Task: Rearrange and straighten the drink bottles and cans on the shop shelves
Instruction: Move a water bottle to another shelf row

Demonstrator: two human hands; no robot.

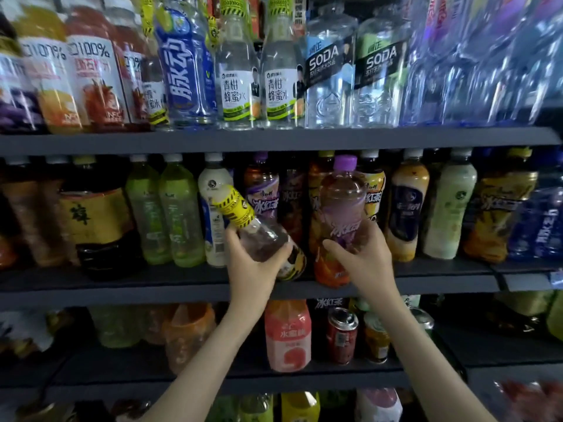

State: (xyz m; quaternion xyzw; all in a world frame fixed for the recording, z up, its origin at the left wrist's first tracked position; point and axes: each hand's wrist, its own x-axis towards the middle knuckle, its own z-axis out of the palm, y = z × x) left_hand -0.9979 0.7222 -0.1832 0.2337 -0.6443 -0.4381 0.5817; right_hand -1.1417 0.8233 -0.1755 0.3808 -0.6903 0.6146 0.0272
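1. Reading the top shelf (274, 141) from the left: two juice bottles (91, 65) said "100%" and a blue bottle (185, 71) said 脉动. Two honey-water bottles (236, 86) read 青柑蜂蜜水, and two SODA bottles (329, 71) had that word on black bands. The far right end was too blurry to read.
2. On the middle shelf (122, 287), an iced tea bottle (263, 193) in the row showed 冰红茶. Most other labels there were smeared.
3. On the lower shelf (289, 382), a pink bottle (288, 336) read 水蜜桃. A red can (341, 336) stood just right of it, print too small to read.
4. The left hand (254, 266) was wrapped round the body of a clear bottle (262, 236) with a yellow-and-black striped wrap over its cap and neck, fingers curled round it. It was tilted, cap pointing up and left, in front of the middle shelf's row. Couldn't tell if its base touched the shelf.
5. The right hand (365, 263) gripped the lower part of a purple-capped bottle (342, 202), fingers curled round it. It stood upright just right of the clear one, and 冰红 was readable on its pale label. The hand hid its bottom, so I couldn't tell if it sat on the shelf.
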